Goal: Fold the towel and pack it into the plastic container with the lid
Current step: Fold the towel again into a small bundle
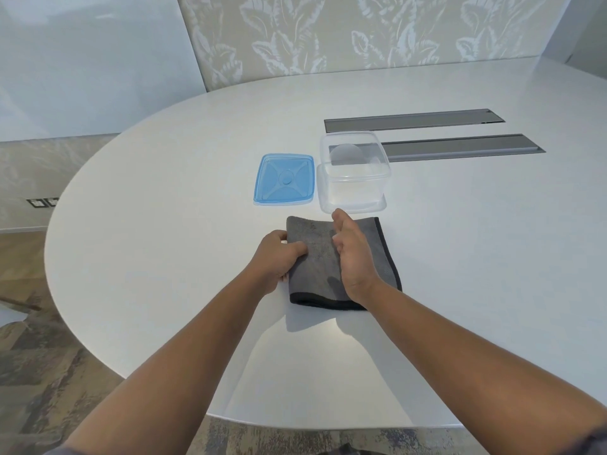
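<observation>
Folding is under way: the left hand (279, 257) grips the left edge of the towel (315, 257) on the table (164, 224), the right hand (353, 254) presses edge-on, fingers straight, and next comes another fold before the open container (353, 192), lid (284, 178) beside it

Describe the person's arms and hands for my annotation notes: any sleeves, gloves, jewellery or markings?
Both forearms are bare from the wrist as far up as the view shows. A strip of dark fabric at the bottom corners may be sleeve edges, but that is unclear. The left hand and right hand wear no gloves. No watch, bracelet, ring or marking is visible on either.
</observation>
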Motion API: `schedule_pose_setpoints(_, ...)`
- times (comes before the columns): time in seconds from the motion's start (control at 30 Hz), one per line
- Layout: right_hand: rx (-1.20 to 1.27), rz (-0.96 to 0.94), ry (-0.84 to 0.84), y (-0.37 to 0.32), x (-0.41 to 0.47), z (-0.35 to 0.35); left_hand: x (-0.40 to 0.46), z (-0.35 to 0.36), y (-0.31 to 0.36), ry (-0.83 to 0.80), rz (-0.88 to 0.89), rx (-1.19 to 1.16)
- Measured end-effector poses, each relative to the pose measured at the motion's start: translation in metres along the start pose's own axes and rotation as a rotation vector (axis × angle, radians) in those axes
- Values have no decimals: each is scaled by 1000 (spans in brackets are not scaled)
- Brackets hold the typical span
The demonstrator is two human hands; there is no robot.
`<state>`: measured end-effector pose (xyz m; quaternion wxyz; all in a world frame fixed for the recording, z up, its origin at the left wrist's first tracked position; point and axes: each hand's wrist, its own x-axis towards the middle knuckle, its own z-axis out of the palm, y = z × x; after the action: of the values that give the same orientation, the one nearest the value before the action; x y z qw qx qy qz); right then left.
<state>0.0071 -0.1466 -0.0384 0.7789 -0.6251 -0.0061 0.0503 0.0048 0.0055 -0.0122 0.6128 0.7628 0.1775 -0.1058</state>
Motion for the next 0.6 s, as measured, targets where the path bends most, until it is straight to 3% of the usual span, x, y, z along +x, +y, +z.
schedule_pose_setpoints(0.27,15,26,23,-13,-6,6,-5,-12,23,34,139,-10)
schedule_pose_setpoints(0.43,305,206,51,-7,-11,-3,-12,23,28,-50,239,-8)
schedule_pose_setpoints(0.6,367,323,-19,-19,-10,-16,-12,46,28,-195,153,-106)
